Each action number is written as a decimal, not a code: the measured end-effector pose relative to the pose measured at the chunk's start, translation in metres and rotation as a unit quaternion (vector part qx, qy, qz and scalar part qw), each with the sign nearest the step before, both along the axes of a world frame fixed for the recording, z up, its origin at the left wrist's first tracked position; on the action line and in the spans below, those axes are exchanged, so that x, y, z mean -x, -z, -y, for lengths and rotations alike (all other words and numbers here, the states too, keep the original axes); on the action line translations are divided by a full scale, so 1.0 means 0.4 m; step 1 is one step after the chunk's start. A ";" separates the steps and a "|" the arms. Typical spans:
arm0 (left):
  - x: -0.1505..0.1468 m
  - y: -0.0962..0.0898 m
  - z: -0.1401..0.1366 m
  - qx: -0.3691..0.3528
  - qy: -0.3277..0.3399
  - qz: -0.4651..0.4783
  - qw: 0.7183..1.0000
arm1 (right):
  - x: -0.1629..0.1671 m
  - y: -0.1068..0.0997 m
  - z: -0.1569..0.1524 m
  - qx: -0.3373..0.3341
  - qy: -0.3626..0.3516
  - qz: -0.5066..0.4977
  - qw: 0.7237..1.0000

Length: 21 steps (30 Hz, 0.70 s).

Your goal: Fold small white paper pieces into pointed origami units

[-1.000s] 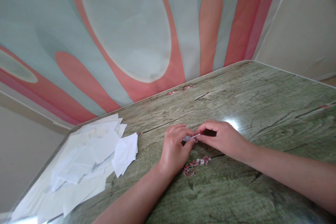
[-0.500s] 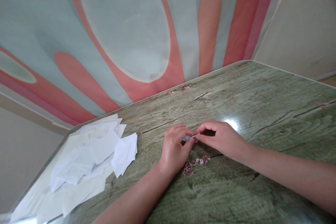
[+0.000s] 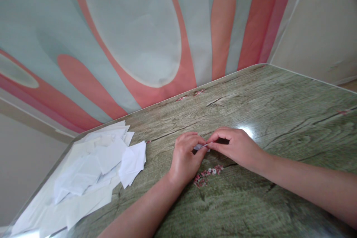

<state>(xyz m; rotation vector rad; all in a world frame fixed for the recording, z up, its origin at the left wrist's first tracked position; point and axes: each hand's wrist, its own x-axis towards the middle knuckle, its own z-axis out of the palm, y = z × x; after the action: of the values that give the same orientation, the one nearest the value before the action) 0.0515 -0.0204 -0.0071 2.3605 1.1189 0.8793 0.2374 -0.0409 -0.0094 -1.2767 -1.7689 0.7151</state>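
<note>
A small white piece of paper is held between my two hands, low over the wood-patterned table. My left hand closes on its left part, thumb and fingers curled around it. The fingertips of my right hand pinch its right edge, meeting the left fingertips. Most of the paper is hidden by my fingers, so its folds cannot be made out.
On the left of the table lies a spread of white paper sheets, with a smaller stack of white paper pieces at its right side. A wall covering with coral and grey shapes rises behind the table's far edge.
</note>
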 end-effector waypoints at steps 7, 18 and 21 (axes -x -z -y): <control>0.002 0.001 0.001 0.003 -0.003 -0.003 1.000 | -0.001 0.001 -0.002 -0.034 -0.011 0.012 0.999; 0.002 0.000 -0.002 0.032 0.006 0.022 0.999 | -0.006 0.001 -0.004 -0.031 -0.030 0.002 0.999; 0.001 -0.003 -0.001 0.035 0.002 0.023 0.999 | -0.005 0.002 -0.003 -0.035 -0.032 0.007 0.999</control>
<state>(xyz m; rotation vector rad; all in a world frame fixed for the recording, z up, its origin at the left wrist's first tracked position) 0.0511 -0.0201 -0.0060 2.2746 1.1073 0.8744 0.2396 -0.0399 -0.0103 -1.1861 -1.8360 0.6762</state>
